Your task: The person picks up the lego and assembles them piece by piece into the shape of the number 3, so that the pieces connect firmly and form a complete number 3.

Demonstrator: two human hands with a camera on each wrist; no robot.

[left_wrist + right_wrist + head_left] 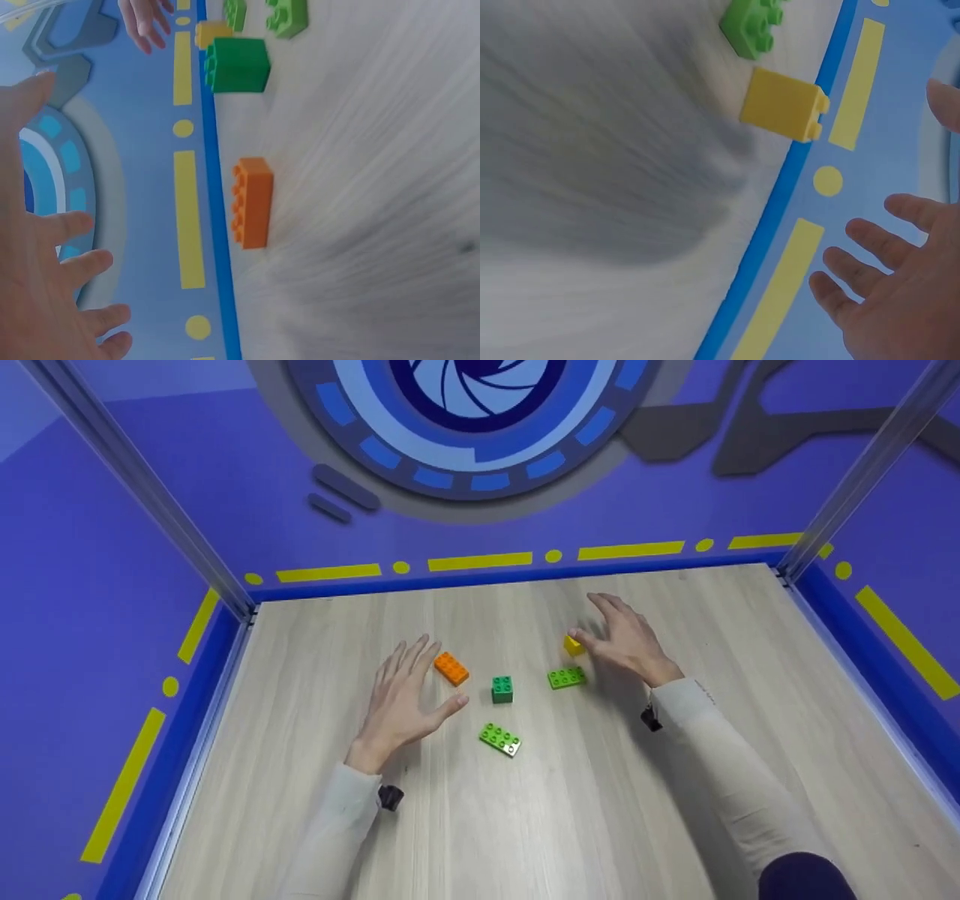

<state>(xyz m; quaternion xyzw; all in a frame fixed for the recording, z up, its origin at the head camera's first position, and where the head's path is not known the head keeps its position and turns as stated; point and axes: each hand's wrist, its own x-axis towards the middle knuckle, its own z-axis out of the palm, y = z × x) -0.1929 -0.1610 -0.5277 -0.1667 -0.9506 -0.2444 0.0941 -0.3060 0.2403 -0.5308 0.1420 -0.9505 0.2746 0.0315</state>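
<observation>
- Left hand (401,701), head view: empty, spread, beside the orange brick (451,668); right hand (626,641), also empty, thumb partly hiding the yellow brick (573,646).
- Left wrist: dark green brick (240,66) between those bricks (on the worktop (360,187)).
- Right wrist: yellow brick near a light green brick (742,31), apart from the hand.

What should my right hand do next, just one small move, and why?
I'd probably lower the right hand and close its fingers around the yellow block. That block seems the closest one to it; the fingers are spread and hold nothing, and the right wrist view shows a gap between them and the block.
</observation>
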